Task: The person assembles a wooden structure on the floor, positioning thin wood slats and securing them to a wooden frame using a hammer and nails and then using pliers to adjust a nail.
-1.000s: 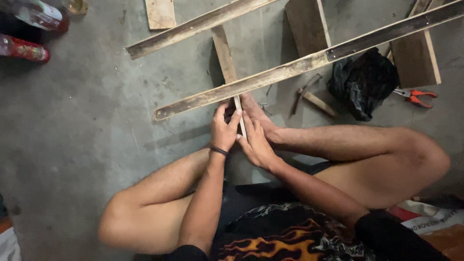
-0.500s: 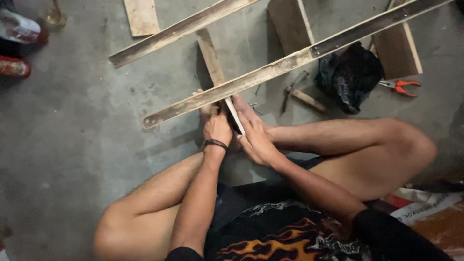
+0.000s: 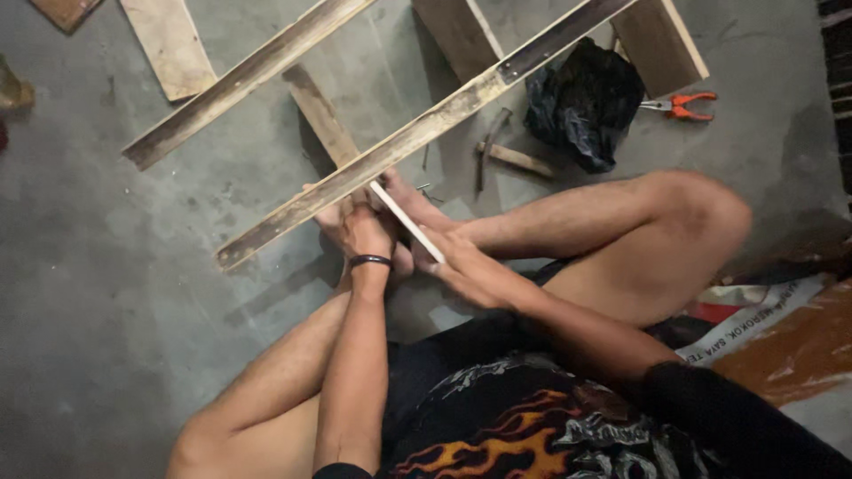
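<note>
Left hand: the left hand [image 3: 366, 232] is closed around the upper end of a pale strip [image 3: 406, 222], pressing it against the long plank [image 3: 417, 133].
Right hand: the right hand [image 3: 461, 266] is curled on the strip's lower end, fingers wrapped along it (the grip looks firm, though the palm side is hidden).
Strip: thin, flat and whitish, it runs slantwise between the two hands, its top end touching the plank's near edge and its lower end towards the person's lap.
Progress: a judgement only; the strip seems set against the plank as a rule or guide, so the piece is being measured or marked rather than fastened. The frame already has long planks laid across short cross pieces [image 3: 324, 115]; no nailing is under way, since neither hand holds a tool.
Left to do: whatever fixing follows appears not yet begun.
Hammer: the hammer [image 3: 497, 155] lies on the floor [image 3: 115, 293] just beyond the plank, untouched.
Bag: a black bag [image 3: 581, 102] sits beside the hammer, towards the floor's upper right.
Pliers: orange-handled pliers [image 3: 679, 105] lie just right of the bag, well apart from both hands.
</note>
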